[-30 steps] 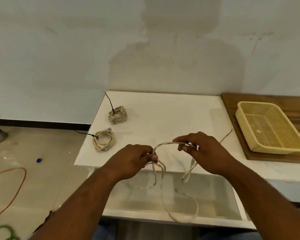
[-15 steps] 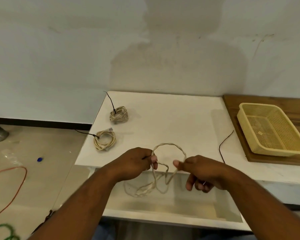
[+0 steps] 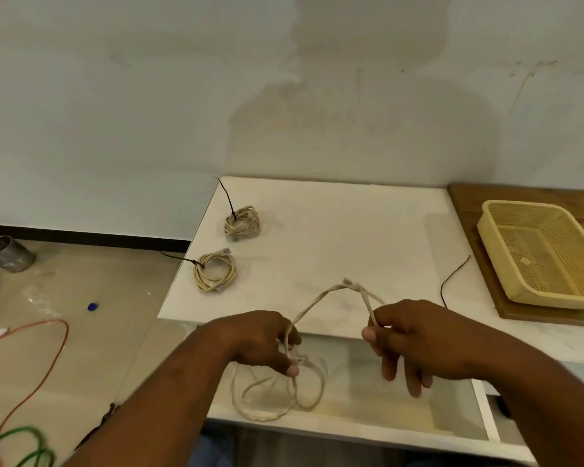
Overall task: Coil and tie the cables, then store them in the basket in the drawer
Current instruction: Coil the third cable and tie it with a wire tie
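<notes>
A beige cable [image 3: 321,296] arches between my hands above the open drawer [image 3: 378,423]. My left hand [image 3: 260,342] grips a bunch of its loops, which hang down into the drawer. My right hand [image 3: 415,338] pinches the cable's free stretch between thumb and forefinger, the other fingers pointing down. Two coiled, tied beige cables lie on the white tabletop [image 3: 334,237]: one coil [image 3: 242,221] at the back left, another coil [image 3: 215,272] near the left edge. The yellow mesh basket [image 3: 506,281] stands empty on a wooden board at the right.
A loose black tie [image 3: 452,281] lies on the tabletop by the wooden board [image 3: 466,210]. On the floor at left are an orange cable [image 3: 53,358], a green cable [image 3: 17,446], a metal can [image 3: 4,252] and a blue cap [image 3: 92,306].
My right hand rose and now pinches the cable higher, pulling its arch taller and more pointed. My left hand sank a little toward the drawer, and the hanging loops widened.
</notes>
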